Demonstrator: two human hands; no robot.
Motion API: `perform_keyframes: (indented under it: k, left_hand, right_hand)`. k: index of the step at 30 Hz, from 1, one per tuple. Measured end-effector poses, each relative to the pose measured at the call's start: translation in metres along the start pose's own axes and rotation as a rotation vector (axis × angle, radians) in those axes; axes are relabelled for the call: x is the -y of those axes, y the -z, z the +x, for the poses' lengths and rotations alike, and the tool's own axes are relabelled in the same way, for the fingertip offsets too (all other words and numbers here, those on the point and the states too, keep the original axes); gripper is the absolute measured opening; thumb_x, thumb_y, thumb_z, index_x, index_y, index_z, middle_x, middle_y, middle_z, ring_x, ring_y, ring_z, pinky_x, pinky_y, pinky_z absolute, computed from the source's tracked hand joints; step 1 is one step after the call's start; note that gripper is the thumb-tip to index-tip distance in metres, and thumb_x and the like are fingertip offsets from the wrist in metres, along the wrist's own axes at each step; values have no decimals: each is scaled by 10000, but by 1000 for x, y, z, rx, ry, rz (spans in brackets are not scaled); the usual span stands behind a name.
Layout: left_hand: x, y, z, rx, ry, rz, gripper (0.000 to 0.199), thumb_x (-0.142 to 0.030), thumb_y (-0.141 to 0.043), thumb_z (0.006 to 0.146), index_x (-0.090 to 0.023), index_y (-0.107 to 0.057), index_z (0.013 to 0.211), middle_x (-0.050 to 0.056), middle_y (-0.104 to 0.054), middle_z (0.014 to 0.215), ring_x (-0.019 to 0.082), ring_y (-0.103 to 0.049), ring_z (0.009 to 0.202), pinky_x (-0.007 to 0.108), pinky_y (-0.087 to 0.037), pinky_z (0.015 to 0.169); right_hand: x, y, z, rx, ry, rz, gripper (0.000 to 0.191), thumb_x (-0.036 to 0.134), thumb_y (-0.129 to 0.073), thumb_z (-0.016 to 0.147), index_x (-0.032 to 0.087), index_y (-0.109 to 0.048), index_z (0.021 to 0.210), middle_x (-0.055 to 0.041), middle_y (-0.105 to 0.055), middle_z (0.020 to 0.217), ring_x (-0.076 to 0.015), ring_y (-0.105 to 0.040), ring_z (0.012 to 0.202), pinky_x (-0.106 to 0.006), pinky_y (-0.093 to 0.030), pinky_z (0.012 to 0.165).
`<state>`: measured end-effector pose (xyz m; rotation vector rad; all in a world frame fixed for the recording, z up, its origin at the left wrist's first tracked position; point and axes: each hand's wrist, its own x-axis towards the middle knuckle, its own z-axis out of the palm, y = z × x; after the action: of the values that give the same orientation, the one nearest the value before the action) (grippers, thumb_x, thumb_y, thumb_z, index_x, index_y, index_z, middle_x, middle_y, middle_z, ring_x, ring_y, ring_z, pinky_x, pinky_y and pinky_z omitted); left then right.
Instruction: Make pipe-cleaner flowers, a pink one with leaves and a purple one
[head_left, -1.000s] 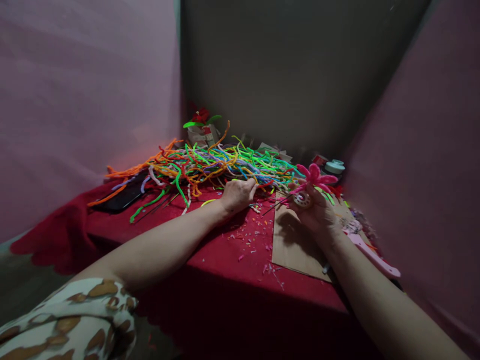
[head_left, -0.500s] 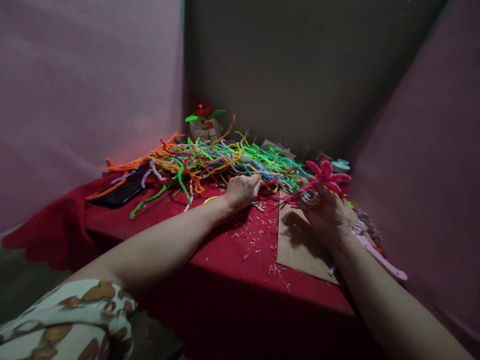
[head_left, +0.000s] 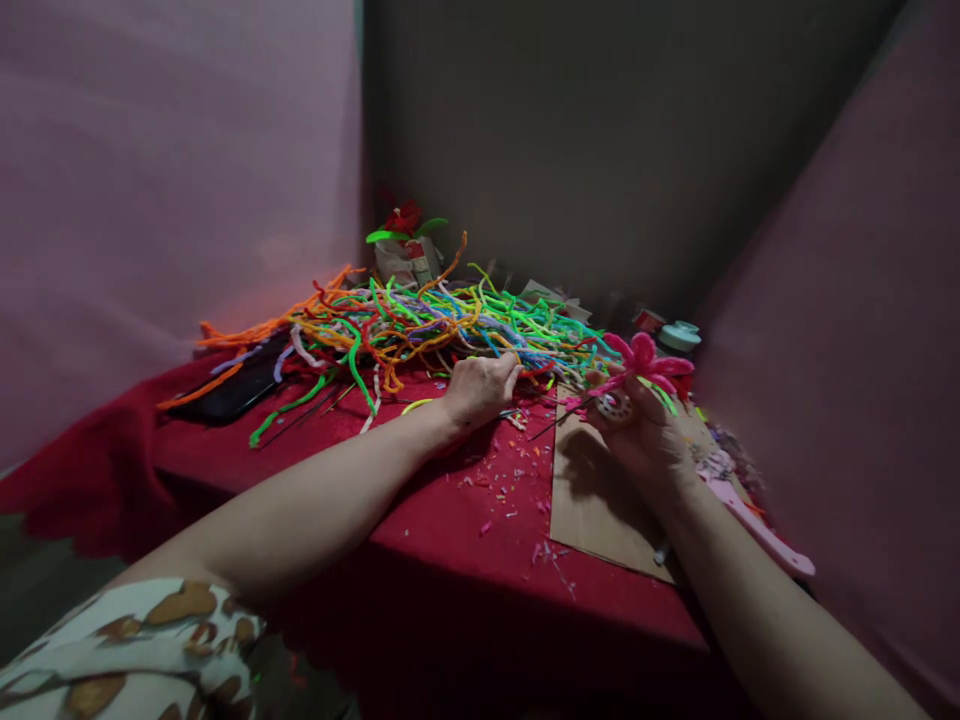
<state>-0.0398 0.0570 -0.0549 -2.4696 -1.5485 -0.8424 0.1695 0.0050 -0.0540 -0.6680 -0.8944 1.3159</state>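
My right hand [head_left: 651,435] grips a pink pipe-cleaner flower [head_left: 642,358] with several fuzzy petals. From the flower a thin dark stem [head_left: 553,416] points down to the left. A white ring with holes around it [head_left: 613,405], perhaps a small reel, also sits among the fingers of that hand. My left hand [head_left: 484,388] is closed low over the table, its fingertips at the front of a tangled heap of coloured pipe cleaners [head_left: 420,325]. What those fingers pinch, if anything, is hidden.
Under my right hand lies a brown board [head_left: 592,510] on a red tablecloth [head_left: 450,520] strewn with fuzzy scraps. A black phone-like slab [head_left: 225,395] is at left. A pink handle [head_left: 765,530] and a pale jar [head_left: 679,335] are at right. Walls rise behind.
The pink flower has tilted a little and moved slightly left with my right hand. My left hand stays nearly in place. The whole view has shifted slightly.
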Motion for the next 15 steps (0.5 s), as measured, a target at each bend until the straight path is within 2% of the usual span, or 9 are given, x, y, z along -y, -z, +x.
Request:
perform_keyframes:
  k: [5, 8, 10, 13, 15]
  left_hand:
    - [-3, -1, -1, -10, 40, -113, 262, -305, -397, 919, -172, -622, 894, 102, -705, 759, 232, -671, 718, 304, -452, 639]
    - [-10, 2, -3, -6, 17, -221, 214, -271, -392, 930, -188, -590, 935, 50, -704, 787, 170, -665, 729, 257, -470, 671]
    - [-16, 8, -4, 4, -15, -355, 183, -275, -403, 933, -193, -562, 967, 26, -701, 841, 135, -657, 751, 228, -483, 687]
    - [-27, 17, -4, 41, -103, -621, 209, -311, -498, 894, -181, -535, 1054, 33, -687, 887, 144, -646, 779, 257, -501, 717]
    - [-36, 20, -1, 69, -198, -627, 267, -345, -545, 870, -179, -531, 1079, 47, -682, 911, 159, -646, 797, 282, -505, 742]
  right_hand:
    - [-2, -2, -1, -51, -22, 29, 182, 368, -736, 648, 251, -656, 763, 10, -725, 826, -106, -608, 614, -190, -428, 432]
    - [-3, -3, -3, -74, -31, 46, 169, 348, -745, 636, 246, -669, 747, 3, -725, 811, -105, -604, 597, -191, -433, 430]
    - [-3, -5, -4, -86, -39, 45, 181, 339, -749, 628, 240, -681, 763, 3, -721, 796, -99, -600, 579, -188, -433, 428]
    - [-5, -11, -6, -111, -38, 16, 215, 327, -757, 626, 233, -690, 807, 13, -707, 784, -89, -593, 561, -183, -431, 422]
    - [-7, -16, -8, -115, -25, -1, 223, 321, -746, 646, 229, -691, 841, 14, -696, 773, -96, -594, 568, -192, -447, 434]
